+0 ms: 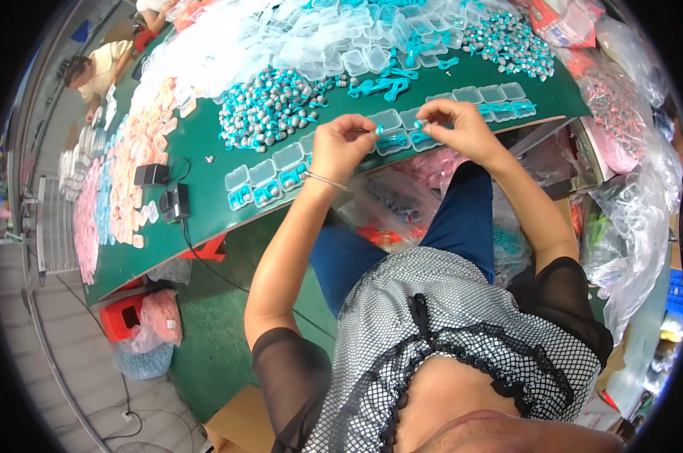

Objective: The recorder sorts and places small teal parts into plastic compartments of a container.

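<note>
My left hand (343, 147) is closed in a pinch over the row of cases, with a small teal-and-white earbud-like piece (379, 130) at its fingertips. Beside it, my right hand (462, 130) pinches a similar teal-and-white piece (420, 124). Both hands are just above a clear case (387, 119) whose lid stands open, with teal cord inside. More open clear cases (266, 193) run along the table's near edge, several holding coiled teal cord. Behind my left hand lies a heap of silver-and-teal pieces (262, 106).
Clear cases (303, 41) pile up on the green table (213, 215), near loose teal cords (386, 84) and another silver-and-teal heap (511, 45). Peach cases (141, 143) and black boxes (174, 202) are leftward. Plastic bags (628, 204) crowd the right. Another person (103, 68) sits far left.
</note>
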A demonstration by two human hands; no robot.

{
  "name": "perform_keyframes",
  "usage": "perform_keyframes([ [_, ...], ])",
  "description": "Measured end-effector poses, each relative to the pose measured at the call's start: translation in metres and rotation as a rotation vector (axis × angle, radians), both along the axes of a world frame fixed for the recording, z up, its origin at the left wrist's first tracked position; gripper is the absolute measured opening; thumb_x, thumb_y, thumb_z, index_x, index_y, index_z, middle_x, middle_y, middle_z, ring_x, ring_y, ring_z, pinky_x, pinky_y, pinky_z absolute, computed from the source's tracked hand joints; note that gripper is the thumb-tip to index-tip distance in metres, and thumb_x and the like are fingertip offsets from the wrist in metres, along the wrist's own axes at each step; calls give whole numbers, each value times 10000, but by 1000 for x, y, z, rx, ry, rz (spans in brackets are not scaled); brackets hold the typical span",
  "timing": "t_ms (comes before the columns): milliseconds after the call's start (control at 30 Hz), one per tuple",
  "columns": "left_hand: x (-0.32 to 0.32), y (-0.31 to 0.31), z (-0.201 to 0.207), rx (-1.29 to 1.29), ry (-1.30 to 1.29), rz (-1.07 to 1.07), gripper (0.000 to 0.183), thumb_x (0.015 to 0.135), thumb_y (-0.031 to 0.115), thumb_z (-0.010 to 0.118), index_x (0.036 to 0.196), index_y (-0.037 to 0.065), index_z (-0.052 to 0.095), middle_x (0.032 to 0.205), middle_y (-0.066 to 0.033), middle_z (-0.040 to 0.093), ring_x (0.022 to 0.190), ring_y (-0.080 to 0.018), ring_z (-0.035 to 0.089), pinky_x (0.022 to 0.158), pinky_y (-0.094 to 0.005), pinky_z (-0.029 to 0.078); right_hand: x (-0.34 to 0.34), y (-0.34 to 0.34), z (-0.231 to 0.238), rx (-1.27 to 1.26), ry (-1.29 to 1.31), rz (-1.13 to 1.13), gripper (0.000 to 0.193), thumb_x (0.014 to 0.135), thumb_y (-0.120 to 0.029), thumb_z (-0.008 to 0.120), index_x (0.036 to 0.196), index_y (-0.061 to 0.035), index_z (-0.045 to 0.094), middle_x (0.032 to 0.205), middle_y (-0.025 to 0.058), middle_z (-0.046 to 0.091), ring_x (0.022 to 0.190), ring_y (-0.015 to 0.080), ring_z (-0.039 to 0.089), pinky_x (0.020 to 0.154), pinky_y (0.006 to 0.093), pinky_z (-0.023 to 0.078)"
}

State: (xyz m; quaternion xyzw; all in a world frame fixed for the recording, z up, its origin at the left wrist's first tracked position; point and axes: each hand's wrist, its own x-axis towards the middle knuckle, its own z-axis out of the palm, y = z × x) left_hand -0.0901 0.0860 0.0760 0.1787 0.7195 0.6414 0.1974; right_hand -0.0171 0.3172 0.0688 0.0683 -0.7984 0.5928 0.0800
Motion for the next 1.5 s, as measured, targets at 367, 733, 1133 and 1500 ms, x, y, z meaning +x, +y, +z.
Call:
perform_keyframes([
  [367,21,7,-18,-240,742,41,114,727,-33,662,814,41,672,815,-87,658,709,-199,660,638,-287,523,10,-41,-8,233,210,-61,118,803,-52,648,920,-46,664,889,75,670,816,172,646,749,319,488],
  [733,16,6,-33,-385,909,19,68,693,74,677,737,127,677,814,-34,660,808,-265,596,677,-402,424,8,-46,-22,732,527,-164,126,733,-95,681,838,-136,626,875,-13,612,944,189,567,905,414,321],
  [1133,18,5,-26,-420,883,47,42,688,68,694,721,90,679,803,-71,665,766,-283,613,680,-396,471,12,-49,-15,878,537,-129,115,739,-131,689,838,-135,632,889,-5,585,977,202,538,957,491,282],
  [1500,26,1,-18,-555,1002,72,50,695,143,703,740,135,681,819,-8,620,828,-239,574,696,-398,381,13,-50,-16,873,524,-160,71,763,-147,667,824,-131,635,891,-4,578,950,190,544,943,489,290],
])
